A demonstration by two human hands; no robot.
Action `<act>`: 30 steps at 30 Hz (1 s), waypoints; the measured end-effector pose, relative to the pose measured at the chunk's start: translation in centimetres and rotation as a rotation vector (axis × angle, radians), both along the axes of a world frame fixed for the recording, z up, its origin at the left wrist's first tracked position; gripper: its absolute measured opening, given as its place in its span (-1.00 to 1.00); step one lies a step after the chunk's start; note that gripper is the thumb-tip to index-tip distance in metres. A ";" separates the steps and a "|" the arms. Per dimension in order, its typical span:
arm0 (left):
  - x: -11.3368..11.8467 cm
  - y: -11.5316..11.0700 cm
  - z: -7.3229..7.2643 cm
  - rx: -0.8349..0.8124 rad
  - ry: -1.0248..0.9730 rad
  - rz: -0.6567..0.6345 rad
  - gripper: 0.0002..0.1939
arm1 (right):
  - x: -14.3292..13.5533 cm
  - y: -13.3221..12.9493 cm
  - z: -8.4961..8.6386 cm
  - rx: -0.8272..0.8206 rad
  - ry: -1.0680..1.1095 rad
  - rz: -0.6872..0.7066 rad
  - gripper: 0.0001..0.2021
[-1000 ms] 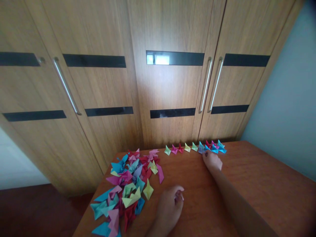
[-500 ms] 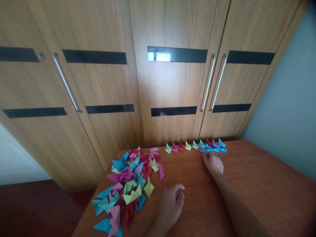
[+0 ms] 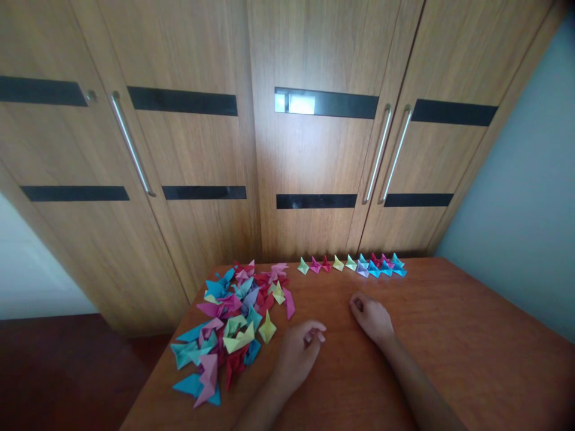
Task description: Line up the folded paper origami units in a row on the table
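Many folded paper pieces in several colours lie in a loose pile (image 3: pixel 242 338) on the left of the brown table (image 3: pixel 449 335). Small folded papers stand in a row (image 3: pixel 338 263) along the back edge, doubled up at its right end, where a lilac piece (image 3: pixel 362 269) sits in front. My left hand (image 3: pixel 300 352) is just right of the pile, near a yellow piece (image 3: pixel 267 327), its fingers curled in with nothing visible in them. Below the row, my right hand (image 3: pixel 372 318) is over the table with its fingers curled together and nothing seen between them.
A wooden wardrobe (image 3: pixel 314 155) with black strips and metal handles (image 3: pixel 378 152) rises directly behind the table. A pale blue wall (image 3: pixel 516 227) is at the right.
My right hand has drawn back from the lilac piece at the row, toward me and to the left. My left hand has moved slightly up and left. The view has shifted a little.
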State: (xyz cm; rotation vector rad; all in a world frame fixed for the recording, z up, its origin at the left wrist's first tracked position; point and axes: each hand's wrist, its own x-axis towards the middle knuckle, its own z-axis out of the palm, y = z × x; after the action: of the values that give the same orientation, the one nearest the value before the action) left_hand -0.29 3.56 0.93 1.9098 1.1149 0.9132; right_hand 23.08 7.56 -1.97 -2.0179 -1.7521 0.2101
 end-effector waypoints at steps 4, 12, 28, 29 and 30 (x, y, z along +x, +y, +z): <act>-2.5 -0.1 3.2 0.256 0.112 0.050 -0.72 | 0.3 0.1 0.1 -0.010 0.048 0.023 -0.87; -15.4 4.2 6.3 0.446 0.420 0.404 -0.70 | 0.5 0.2 -0.1 -0.022 0.076 0.012 -0.87; -18.9 5.6 5.3 0.368 0.816 0.334 -0.75 | 0.5 0.2 -0.1 -0.003 0.080 0.007 -0.86; -18.9 5.6 5.4 0.390 0.793 0.334 -0.75 | 0.5 0.2 0.0 -0.006 0.080 0.008 -0.86; -18.8 5.6 5.6 0.410 0.754 0.342 -0.76 | 0.4 0.2 0.1 -0.010 0.081 0.011 -0.86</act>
State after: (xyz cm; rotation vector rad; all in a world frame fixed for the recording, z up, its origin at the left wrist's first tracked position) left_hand -19.06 9.12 6.50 2.5562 1.8449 0.6231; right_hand 23.52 7.74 -1.91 -1.9787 -1.7156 0.3004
